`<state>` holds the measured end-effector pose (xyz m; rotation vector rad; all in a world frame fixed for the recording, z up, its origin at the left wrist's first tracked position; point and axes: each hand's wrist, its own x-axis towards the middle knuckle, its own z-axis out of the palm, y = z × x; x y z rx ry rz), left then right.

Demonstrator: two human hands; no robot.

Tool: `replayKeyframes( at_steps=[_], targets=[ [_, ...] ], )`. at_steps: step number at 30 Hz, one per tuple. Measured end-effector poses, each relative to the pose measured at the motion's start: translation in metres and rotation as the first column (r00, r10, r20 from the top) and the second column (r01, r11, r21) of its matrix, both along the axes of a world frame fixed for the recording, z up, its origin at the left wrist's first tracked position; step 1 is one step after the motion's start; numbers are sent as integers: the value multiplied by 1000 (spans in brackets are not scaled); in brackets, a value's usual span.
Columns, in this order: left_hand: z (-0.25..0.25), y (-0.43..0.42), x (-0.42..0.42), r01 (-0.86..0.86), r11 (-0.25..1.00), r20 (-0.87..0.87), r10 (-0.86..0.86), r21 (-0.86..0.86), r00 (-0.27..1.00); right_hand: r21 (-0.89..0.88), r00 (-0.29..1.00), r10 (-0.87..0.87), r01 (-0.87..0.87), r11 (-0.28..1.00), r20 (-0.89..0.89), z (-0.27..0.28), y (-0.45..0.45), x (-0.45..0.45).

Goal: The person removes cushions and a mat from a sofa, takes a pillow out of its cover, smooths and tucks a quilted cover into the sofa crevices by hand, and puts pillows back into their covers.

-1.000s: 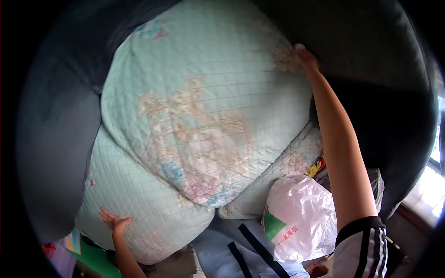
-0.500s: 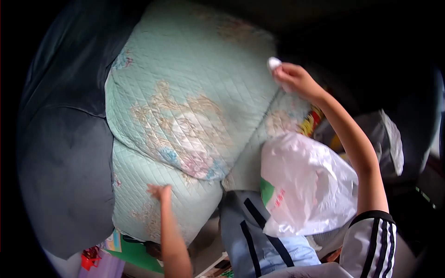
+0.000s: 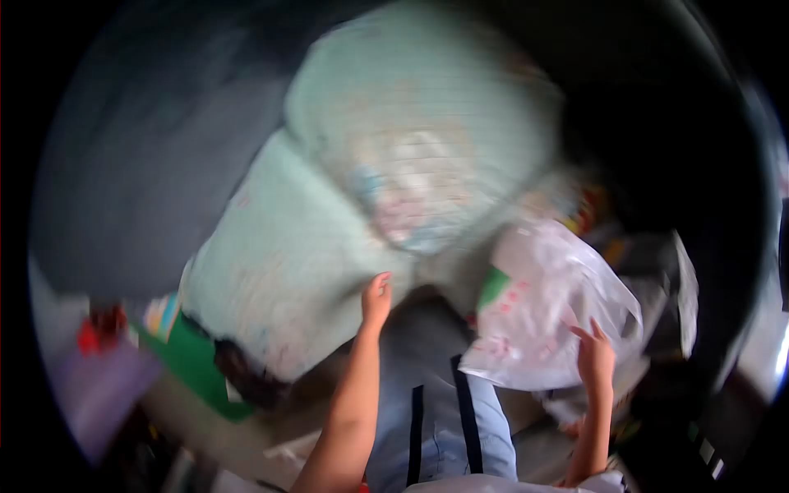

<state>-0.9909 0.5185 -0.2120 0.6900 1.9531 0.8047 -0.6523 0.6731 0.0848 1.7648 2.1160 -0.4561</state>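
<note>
My right hand (image 3: 595,357) is in front of a white plastic bag (image 3: 546,304) with green and red print, its fingers apart and no object visible in it. I cannot tell whether the fingertips touch the bag. Above my lap my left hand (image 3: 376,302) is raised near the edge of a pale green quilted cover (image 3: 304,238). Its fingers are loosely bent, blurred, with nothing seen in them. Beige, pink and blue flowers pattern the cover.
Dark grey fabric (image 3: 156,164) lies along the left. A green sheet (image 3: 193,366), a dark object (image 3: 242,374) and a red item (image 3: 100,330) sit at lower left. Another pale plastic bag (image 3: 686,296) is at the right.
My right hand has come down from above the cover to the bag, and the small white thing it held is out of sight. My left hand appears farther right; the view has turned.
</note>
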Motion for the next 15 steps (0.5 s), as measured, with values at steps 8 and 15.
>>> replayKeyframes(
  at_steps=[8,15],
  targets=[
    [-7,-297,-215,-511,789,-785,59,-343,617,31,802,130,-138,990,-584,-75,-117,-183],
    [31,-486,-332,-750,576,-669,420,-326,613,-233,774,260,-461,856,-577,-74,-220,-297]
  ],
)
